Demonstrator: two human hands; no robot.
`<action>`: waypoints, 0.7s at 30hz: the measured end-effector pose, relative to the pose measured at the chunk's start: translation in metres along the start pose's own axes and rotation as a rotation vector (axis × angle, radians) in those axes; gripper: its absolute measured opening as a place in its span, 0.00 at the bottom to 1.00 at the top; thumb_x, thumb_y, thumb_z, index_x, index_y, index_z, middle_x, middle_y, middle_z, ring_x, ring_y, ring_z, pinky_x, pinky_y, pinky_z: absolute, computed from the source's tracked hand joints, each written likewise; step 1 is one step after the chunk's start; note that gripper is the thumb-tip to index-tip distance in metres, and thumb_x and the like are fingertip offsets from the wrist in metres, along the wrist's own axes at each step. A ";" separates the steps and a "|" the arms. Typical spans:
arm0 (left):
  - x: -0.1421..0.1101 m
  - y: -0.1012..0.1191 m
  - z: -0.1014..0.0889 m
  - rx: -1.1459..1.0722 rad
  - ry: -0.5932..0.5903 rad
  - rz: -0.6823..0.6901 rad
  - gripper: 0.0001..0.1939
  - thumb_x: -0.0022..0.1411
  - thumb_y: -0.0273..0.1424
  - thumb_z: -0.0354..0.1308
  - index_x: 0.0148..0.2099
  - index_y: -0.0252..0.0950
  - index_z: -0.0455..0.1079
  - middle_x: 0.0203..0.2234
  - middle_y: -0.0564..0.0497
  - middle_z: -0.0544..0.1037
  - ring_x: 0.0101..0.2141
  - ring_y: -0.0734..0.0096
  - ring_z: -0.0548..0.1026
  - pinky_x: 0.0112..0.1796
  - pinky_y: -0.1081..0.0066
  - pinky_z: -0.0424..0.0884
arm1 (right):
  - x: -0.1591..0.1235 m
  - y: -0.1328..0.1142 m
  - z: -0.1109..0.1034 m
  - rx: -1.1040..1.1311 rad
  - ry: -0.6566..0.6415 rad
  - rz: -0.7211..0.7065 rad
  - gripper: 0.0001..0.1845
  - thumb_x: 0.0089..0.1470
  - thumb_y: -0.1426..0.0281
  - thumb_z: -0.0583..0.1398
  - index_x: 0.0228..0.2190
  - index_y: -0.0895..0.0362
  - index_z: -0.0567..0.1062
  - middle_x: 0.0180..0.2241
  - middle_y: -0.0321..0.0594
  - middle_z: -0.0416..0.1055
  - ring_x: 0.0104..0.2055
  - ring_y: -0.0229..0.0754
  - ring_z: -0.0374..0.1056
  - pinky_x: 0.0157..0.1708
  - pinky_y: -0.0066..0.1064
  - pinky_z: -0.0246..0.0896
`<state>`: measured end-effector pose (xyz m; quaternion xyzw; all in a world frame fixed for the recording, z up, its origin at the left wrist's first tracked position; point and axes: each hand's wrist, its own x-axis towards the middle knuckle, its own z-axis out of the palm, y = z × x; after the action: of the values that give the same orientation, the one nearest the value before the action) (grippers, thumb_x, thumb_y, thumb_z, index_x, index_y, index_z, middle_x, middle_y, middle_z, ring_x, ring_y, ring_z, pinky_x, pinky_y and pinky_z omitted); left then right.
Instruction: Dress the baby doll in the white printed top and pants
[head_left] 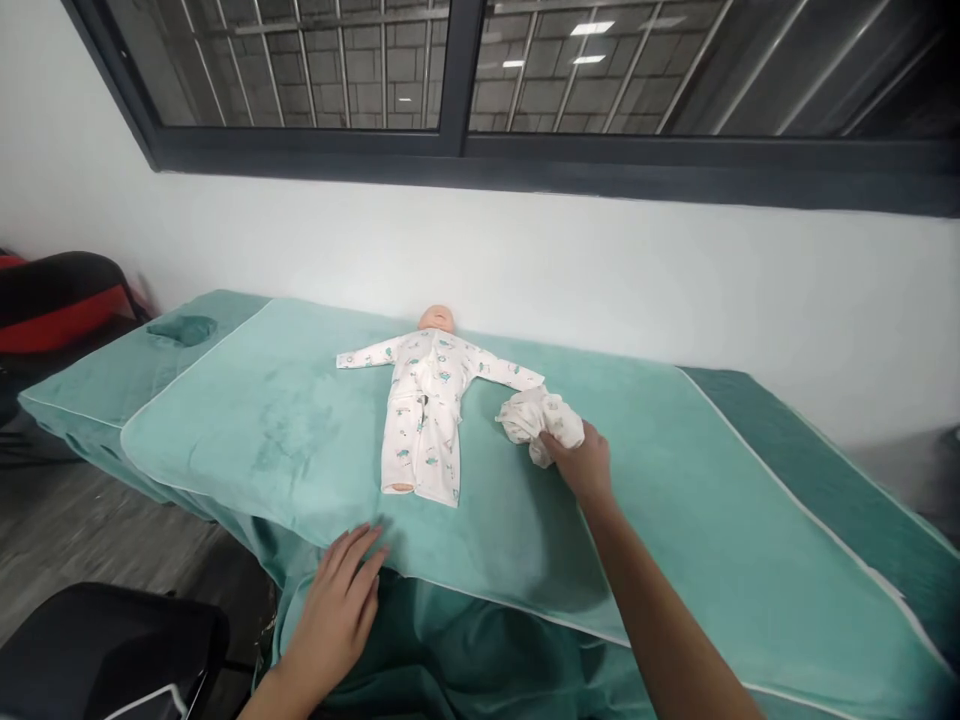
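Note:
A baby doll (437, 319) lies on its back on the green bed, head toward the wall and arms spread. It wears a white printed top (439, 358) and matching trousers (420, 450). To the right of the doll, my right hand (583, 460) grips a crumpled white printed cloth (536, 415), close to the end of the doll's sleeve; how the cloth unfolds cannot be seen. My left hand (346, 600) is at the bed's front edge, below the doll's legs, with its fingers stretched out and nothing in it.
The massage bed (247, 400) has a green cover with a face hole (184, 330) at its left end. A red and black chair (67, 310) stands at the far left, a black seat (112, 650) at the lower left. Behind are a white wall and a barred window (457, 140).

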<state>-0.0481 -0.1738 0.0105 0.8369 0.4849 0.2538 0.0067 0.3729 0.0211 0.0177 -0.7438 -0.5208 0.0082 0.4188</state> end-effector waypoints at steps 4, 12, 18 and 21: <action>0.043 -0.017 0.009 -0.099 0.078 0.007 0.25 0.69 0.23 0.52 0.66 0.41 0.64 0.63 0.44 0.71 0.64 0.58 0.67 0.62 0.54 0.71 | -0.013 -0.020 -0.014 0.036 0.171 -0.060 0.52 0.44 0.43 0.66 0.60 0.65 0.66 0.63 0.69 0.58 0.66 0.69 0.54 0.62 0.64 0.52; 0.216 -0.066 0.040 -0.357 0.438 -0.113 0.17 0.70 0.26 0.51 0.58 0.40 0.70 0.57 0.43 0.74 0.58 0.60 0.72 0.60 0.52 0.72 | -0.034 -0.145 0.028 0.402 0.137 -0.414 0.17 0.60 0.68 0.59 0.52 0.52 0.70 0.55 0.49 0.65 0.60 0.52 0.63 0.58 0.54 0.63; 0.381 -0.103 0.067 -0.525 0.377 -0.174 0.18 0.66 0.23 0.50 0.54 0.36 0.74 0.52 0.43 0.79 0.55 0.61 0.75 0.58 0.57 0.71 | 0.070 -0.191 0.136 0.678 -0.032 -0.107 0.16 0.55 0.69 0.57 0.47 0.53 0.70 0.50 0.46 0.71 0.53 0.47 0.70 0.49 0.43 0.69; 0.419 -0.115 0.089 -0.510 0.237 -0.186 0.19 0.67 0.24 0.50 0.56 0.34 0.73 0.55 0.42 0.78 0.57 0.60 0.74 0.61 0.56 0.68 | 0.118 -0.179 0.178 0.629 -0.118 -0.050 0.16 0.54 0.69 0.57 0.45 0.54 0.72 0.50 0.46 0.74 0.55 0.49 0.68 0.55 0.46 0.65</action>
<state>0.0653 0.2491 0.0790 0.7248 0.4774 0.4616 0.1834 0.2093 0.2415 0.0653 -0.5633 -0.5341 0.2015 0.5974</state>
